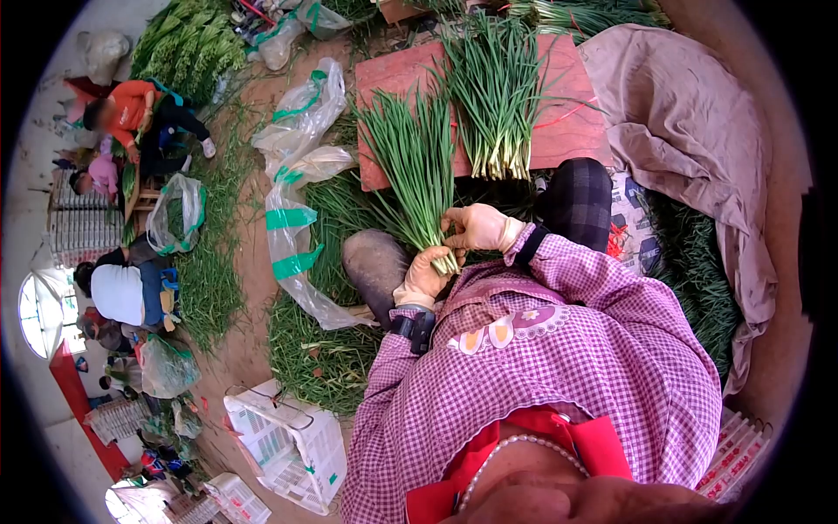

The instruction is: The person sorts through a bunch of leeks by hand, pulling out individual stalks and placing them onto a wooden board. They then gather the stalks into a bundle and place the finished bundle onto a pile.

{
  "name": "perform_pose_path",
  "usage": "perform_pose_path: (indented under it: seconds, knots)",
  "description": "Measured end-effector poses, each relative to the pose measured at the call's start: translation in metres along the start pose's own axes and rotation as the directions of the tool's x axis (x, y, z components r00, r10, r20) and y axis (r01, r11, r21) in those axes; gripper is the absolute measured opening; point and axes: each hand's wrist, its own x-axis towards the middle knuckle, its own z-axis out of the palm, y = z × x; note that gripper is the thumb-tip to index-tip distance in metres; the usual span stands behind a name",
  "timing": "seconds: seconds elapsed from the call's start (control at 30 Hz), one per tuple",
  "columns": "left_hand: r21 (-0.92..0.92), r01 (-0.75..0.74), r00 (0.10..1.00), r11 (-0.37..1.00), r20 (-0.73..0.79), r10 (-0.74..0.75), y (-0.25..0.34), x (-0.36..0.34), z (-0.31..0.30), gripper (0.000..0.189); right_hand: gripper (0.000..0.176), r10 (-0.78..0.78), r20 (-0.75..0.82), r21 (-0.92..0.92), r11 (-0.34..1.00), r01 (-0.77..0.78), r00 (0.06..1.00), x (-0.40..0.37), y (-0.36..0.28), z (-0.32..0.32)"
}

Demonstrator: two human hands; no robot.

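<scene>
A bunch of long green stalks (412, 162) rests partly on a red board (572, 109), its pale ends toward my body. My gloved left hand (422, 278) is wrapped round those pale ends. From the right, my gloved right hand (485, 229) pinches at the stalks just above it, its fingertips partly hidden. Another bundle of green stalks (497, 96) lies on the board, its whitish ends pointing toward me.
Clear plastic with green bands (292, 223) lies left of my knee, over loose greens (323, 349). A white crate (292, 441) stands lower left. Several people (118, 293) sit at the far left. A grey-brown cloth (672, 113) covers greens (690, 271) at the right.
</scene>
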Motion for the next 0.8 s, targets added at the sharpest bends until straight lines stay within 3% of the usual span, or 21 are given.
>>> perform_pose_path:
  seconds: [0.07, 0.2, 0.27, 0.3, 0.43, 0.57, 0.67, 0.7, 0.73, 0.8]
  knots:
    - [-0.004, 0.014, 1.000, 1.000, -0.003, -0.014, -0.001, 0.003, -0.004, 0.022, 0.018, -0.082, 0.000, 0.000, 0.997, 0.082, 0.997, 0.003, 0.011, 0.006]
    - [-0.028, 0.013, 1.000, 1.000, 0.025, -0.012, -0.003, 0.007, -0.014, 0.023, 0.013, -0.092, -0.049, -0.015, 0.996, 0.092, 0.995, 0.004, 0.014, 0.012]
    - [-0.034, 0.012, 0.999, 0.999, 0.035, -0.011, -0.003, 0.006, -0.013, 0.025, 0.010, 0.088, -0.045, 0.330, 0.942, -0.069, 0.995, 0.006, 0.018, 0.015]
    - [-0.040, 0.001, 1.000, 0.999, 0.022, 0.000, -0.002, 0.002, -0.006, 0.027, 0.011, 0.157, 0.002, 0.415, 0.898, -0.144, 0.988, 0.007, 0.019, 0.013]
    - [-0.049, -0.001, 1.000, 0.999, 0.020, 0.002, 0.002, -0.003, 0.007, 0.030, 0.018, 0.247, -0.023, 0.611, 0.771, -0.182, 0.969, 0.006, 0.015, 0.001]
    - [-0.056, 0.000, 0.999, 0.998, 0.038, 0.002, 0.002, -0.002, 0.006, 0.030, 0.022, 0.228, -0.056, 0.640, 0.756, -0.140, 0.972, 0.005, 0.015, 0.000]
    - [-0.058, 0.033, 0.999, 0.998, 0.037, -0.030, -0.001, 0.003, -0.008, 0.032, 0.027, 0.116, 0.076, 0.488, 0.862, -0.139, 0.990, 0.004, 0.015, 0.005]
    - [-0.058, 0.024, 0.998, 0.998, 0.060, -0.020, -0.001, 0.004, -0.009, 0.034, 0.035, 0.052, 0.082, 0.335, 0.939, -0.077, 0.995, -0.001, 0.011, 0.004]
    - [-0.057, 0.015, 0.996, 0.998, 0.085, -0.010, -0.002, 0.005, -0.010, 0.035, 0.040, -0.005, 0.080, 0.071, 0.998, -0.001, 0.997, -0.002, 0.000, -0.004]
    - [-0.014, 0.006, 0.998, 1.000, 0.055, -0.005, -0.002, 0.003, -0.005, 0.033, 0.045, -0.003, 0.081, 0.007, 1.000, 0.002, 0.997, -0.001, 0.003, -0.003]
